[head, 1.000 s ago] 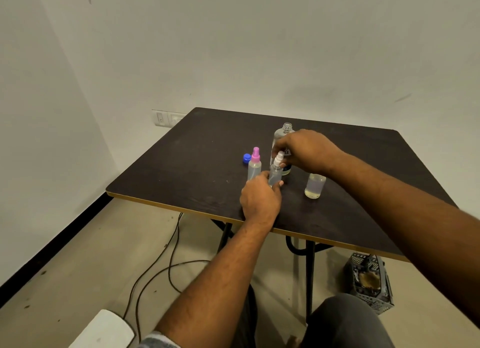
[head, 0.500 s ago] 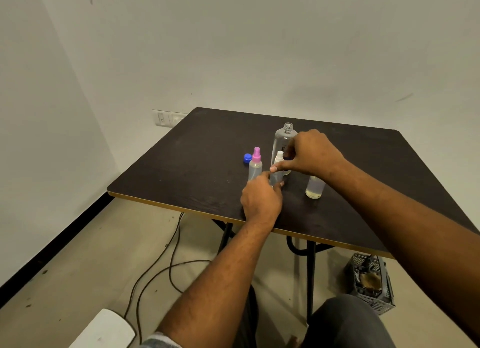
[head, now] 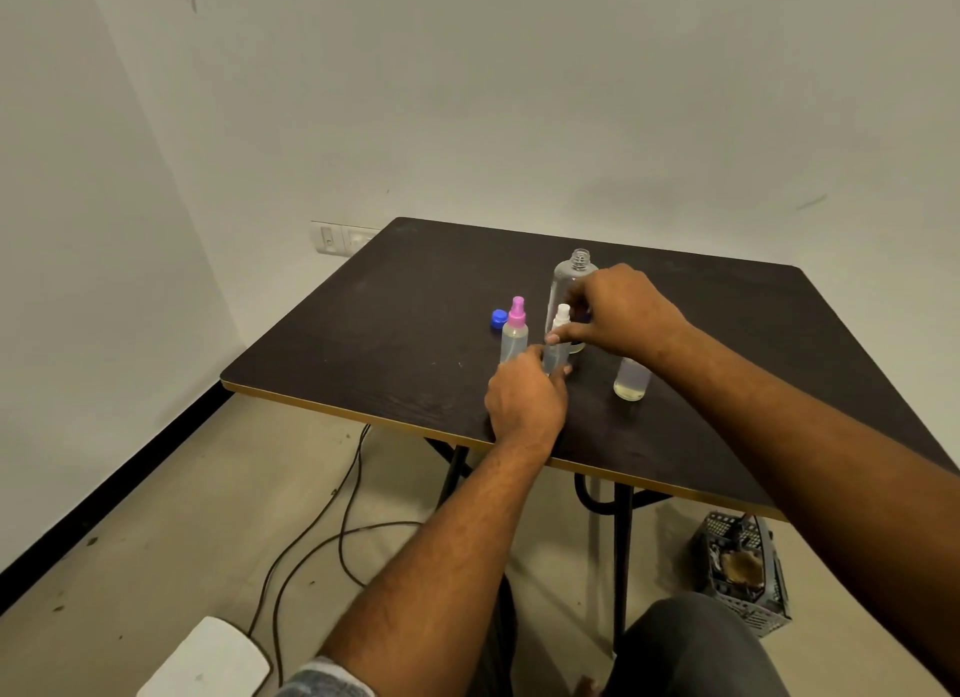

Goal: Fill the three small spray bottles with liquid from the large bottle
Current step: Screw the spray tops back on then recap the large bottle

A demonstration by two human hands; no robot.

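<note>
On the dark table (head: 395,343) my left hand (head: 527,402) grips the body of a small spray bottle with a white sprayer top (head: 560,332). My right hand (head: 621,314) pinches that bottle at the collar under the white top. A second small bottle with a pink sprayer (head: 514,332) stands just left of it. Behind them stands the large clear bottle (head: 571,275), uncapped, partly hidden by my right hand. A third small bottle (head: 631,382), with no top and some liquid inside, stands under my right wrist. A blue cap (head: 498,318) lies on the table to the left.
Black cables (head: 332,530) run across the floor under the table. A grey plastic crate (head: 743,566) sits on the floor at the right. A white object (head: 208,665) lies at the bottom left. A wall socket (head: 332,238) is behind the table's far left corner.
My right hand has shifted on the white-topped bottle, its fingers moving from over the sprayer down to the collar. My left hand keeps its hold on the body.
</note>
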